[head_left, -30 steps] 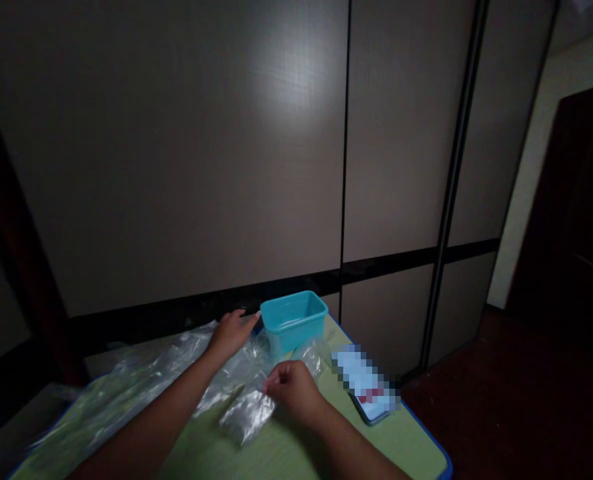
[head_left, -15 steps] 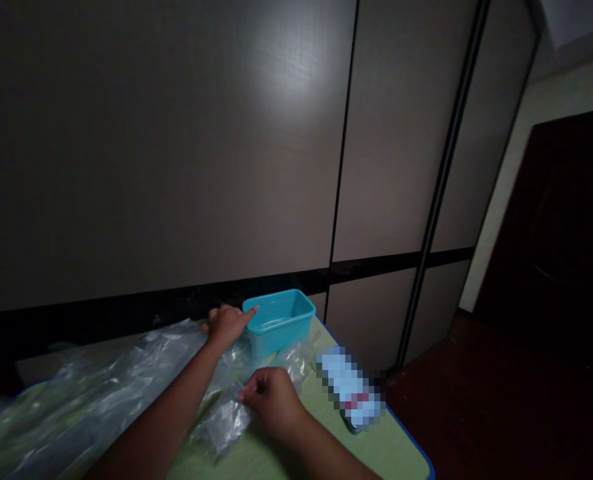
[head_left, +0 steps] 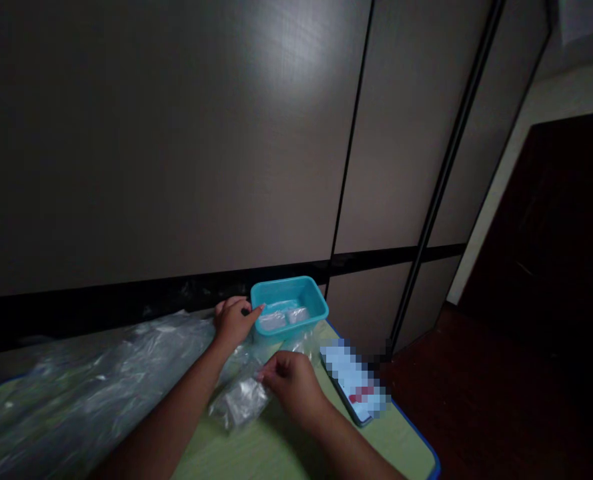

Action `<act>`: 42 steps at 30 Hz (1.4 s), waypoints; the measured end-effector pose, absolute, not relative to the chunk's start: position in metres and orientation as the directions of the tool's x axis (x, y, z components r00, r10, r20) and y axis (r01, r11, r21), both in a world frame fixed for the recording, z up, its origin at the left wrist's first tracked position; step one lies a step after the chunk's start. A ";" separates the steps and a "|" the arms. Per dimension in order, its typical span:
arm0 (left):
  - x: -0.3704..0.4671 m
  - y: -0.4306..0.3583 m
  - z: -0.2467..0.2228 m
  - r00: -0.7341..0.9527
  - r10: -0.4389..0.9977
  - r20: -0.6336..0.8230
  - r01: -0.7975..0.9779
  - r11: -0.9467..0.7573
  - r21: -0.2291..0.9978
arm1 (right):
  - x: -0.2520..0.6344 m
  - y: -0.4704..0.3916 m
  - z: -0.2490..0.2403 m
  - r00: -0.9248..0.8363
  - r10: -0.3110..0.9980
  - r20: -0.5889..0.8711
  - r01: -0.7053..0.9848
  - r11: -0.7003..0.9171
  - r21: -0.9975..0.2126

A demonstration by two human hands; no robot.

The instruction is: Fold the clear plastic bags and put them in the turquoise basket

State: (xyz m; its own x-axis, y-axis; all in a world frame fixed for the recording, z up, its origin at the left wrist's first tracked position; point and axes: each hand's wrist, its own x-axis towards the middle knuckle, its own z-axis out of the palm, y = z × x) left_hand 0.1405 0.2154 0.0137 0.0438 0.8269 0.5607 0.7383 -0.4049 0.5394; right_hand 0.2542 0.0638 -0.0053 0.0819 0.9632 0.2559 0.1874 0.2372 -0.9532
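Note:
My left hand (head_left: 235,321) is at the left end of a turquoise plastic tub (head_left: 296,331), its thumb over the rim and its fingers curled around the outside. The tub tips towards me, and small clear plastic packets (head_left: 275,320) show on its floor. In front of it my right hand (head_left: 295,383) pinches the edge of a crumpled clear plastic bag (head_left: 243,400) between thumb and fingertips. The bag hangs low over the table, and I cannot tell whether anything is in it.
A large heap of clear plastic sheeting (head_left: 101,387) covers the left of the green table (head_left: 261,453). A phone (head_left: 353,383) lies near the table's right edge. Close behind stands a wardrobe (head_left: 201,147) with sliding doors.
The tub has tilted towards me under my left hand, so the packets inside now show. My right hand and the plastic bag sit slightly farther right and higher in view.

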 end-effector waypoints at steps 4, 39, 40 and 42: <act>0.138 0.213 0.010 0.045 0.800 0.598 0.724 -0.439 0.532 | 0.284 0.061 0.018 0.222 0.921 0.319 0.102 0.303 -0.947; 0.139 0.211 0.002 0.035 0.699 0.715 0.657 -0.555 0.510 | 0.334 0.238 0.066 -0.187 0.954 -0.235 0.969 0.218 0.114; 0.139 0.211 0.002 0.036 0.699 0.714 0.656 -0.556 0.511 | 0.334 0.237 0.063 -0.184 0.956 -0.228 0.971 0.212 0.107; 0.140 0.211 0.001 0.037 0.699 0.714 0.652 -0.558 0.512 | 0.335 0.236 0.057 -0.182 0.961 -0.207 0.976 0.202 0.077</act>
State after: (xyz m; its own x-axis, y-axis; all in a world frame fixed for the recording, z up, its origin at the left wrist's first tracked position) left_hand 0.1399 0.2111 0.0011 0.0370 0.6987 0.7145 0.6525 -0.5584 0.5123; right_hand 0.3346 0.2355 0.0571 -0.1823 0.9611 -0.2074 0.9763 0.2019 0.0775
